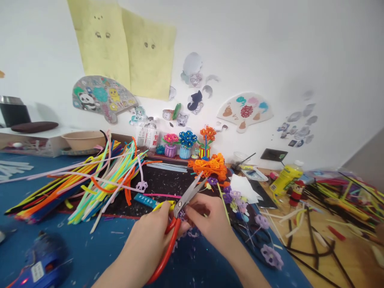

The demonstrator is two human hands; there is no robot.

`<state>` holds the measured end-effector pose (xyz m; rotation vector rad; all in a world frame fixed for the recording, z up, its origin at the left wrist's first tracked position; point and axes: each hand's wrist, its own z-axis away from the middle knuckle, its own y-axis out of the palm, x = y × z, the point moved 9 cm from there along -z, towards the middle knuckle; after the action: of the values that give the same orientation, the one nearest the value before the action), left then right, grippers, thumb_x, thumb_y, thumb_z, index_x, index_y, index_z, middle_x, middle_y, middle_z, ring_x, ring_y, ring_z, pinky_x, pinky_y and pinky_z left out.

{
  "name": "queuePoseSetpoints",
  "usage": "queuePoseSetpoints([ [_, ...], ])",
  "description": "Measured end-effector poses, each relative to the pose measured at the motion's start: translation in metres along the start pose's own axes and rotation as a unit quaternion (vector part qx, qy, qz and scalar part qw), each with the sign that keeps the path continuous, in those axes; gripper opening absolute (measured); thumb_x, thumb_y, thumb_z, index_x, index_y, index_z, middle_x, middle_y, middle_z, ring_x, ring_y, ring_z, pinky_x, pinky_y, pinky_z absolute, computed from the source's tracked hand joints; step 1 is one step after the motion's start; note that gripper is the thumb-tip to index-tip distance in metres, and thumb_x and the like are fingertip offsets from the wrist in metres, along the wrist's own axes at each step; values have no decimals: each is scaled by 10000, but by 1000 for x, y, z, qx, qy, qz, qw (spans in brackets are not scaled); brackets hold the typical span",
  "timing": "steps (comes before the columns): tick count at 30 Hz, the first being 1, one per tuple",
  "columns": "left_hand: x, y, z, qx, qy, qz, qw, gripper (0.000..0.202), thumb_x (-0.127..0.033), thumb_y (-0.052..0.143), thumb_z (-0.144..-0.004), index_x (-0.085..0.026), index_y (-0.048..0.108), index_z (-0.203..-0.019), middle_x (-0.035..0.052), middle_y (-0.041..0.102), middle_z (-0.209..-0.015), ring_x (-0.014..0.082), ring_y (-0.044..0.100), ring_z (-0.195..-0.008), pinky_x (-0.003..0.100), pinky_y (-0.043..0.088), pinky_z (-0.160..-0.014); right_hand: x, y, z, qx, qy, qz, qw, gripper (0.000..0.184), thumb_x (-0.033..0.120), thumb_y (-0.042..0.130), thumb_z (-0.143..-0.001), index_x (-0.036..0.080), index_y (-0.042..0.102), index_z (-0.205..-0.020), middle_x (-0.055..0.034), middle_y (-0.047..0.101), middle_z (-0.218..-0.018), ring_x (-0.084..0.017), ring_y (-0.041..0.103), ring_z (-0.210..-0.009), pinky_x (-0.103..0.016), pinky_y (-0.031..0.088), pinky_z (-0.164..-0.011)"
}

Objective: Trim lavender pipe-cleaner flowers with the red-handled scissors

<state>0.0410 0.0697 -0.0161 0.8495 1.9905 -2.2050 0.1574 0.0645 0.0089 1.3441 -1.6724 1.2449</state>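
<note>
A pair of scissors (186,197) with red handles points up and away, its blades a little apart. My left hand (150,232) is closed around the handles, thumb on top. Against that thumb lies a curled yellow pipe cleaner (168,205). My right hand (210,218) is beside the scissors' pivot, its thumb and fingers pinched together; what they hold is hidden. Light purple fuzzy scraps (192,234) show below the two hands. Just beyond the blade tips sits a bunch of orange pipe-cleaner flowers (211,166).
Bundled coloured pipe cleaners (99,182) lie to the left, a blue glue gun (42,264) at lower left. Potted flowers (188,144) line the wall. Purple flowers (271,256), a yellow bottle (286,178) and loose dark pipe cleaners (313,244) are on the right.
</note>
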Motion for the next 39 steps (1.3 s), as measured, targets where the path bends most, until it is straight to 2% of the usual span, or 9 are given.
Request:
queuePoseSetpoints([
  [6, 2, 4, -1, 9, -4, -6, 1000, 173, -389, 382, -891, -237, 439, -830, 66, 713, -822, 272, 680, -790, 284, 398, -585, 6, 5, 2, 19, -18, 43, 999, 181, 141, 529, -798, 130, 651, -665, -36, 642, -615, -168, 613, -586, -242, 463, -545],
  [13, 5, 3, -3, 12, -22, -26, 999, 190, -397, 399, -875, -227, 455, -814, 86, 710, -779, 295, 682, -780, 283, 344, -549, 12, 2, 2, 2, -52, 109, 993, 187, 91, 517, -780, 115, 689, -710, -44, 680, -649, -141, 580, -550, -222, 432, -526],
  [20, 7, 9, -5, 21, -11, -4, 1000, 220, -389, 346, -890, -228, 453, -785, 107, 711, -790, 310, 677, -777, 293, 342, -565, 13, 1, 1, 0, -60, 123, 991, 192, 83, 519, -780, 112, 699, -722, -42, 685, -651, -129, 564, -534, -213, 424, -518],
  [28, 6, 14, -4, 34, 5, 33, 999, 252, -383, 335, -890, -210, 518, -877, 124, 715, -823, 310, 671, -772, 314, 382, -609, 12, 1, 1, -2, -57, 127, 990, 188, 75, 522, -778, 109, 697, -717, -39, 683, -650, -126, 565, -538, -211, 426, -524],
  [33, 3, 13, -1, 45, -3, 43, 998, 199, -385, 352, -872, -223, 467, -883, 120, 712, -858, 332, 663, -820, 332, 381, -628, 11, 2, 2, 4, -56, 126, 990, 186, 81, 521, -781, 110, 698, -731, -43, 687, -663, -135, 578, -551, -218, 434, -534],
  [39, 2, 14, 3, 41, -6, 47, 998, 154, -390, 345, -857, -244, 383, -823, 79, 685, -788, 287, 644, -709, 310, 345, -584, 14, 3, 3, 6, -61, 130, 990, 184, 70, 524, -776, 126, 672, -682, -30, 675, -640, -126, 561, -540, -208, 417, -519],
])
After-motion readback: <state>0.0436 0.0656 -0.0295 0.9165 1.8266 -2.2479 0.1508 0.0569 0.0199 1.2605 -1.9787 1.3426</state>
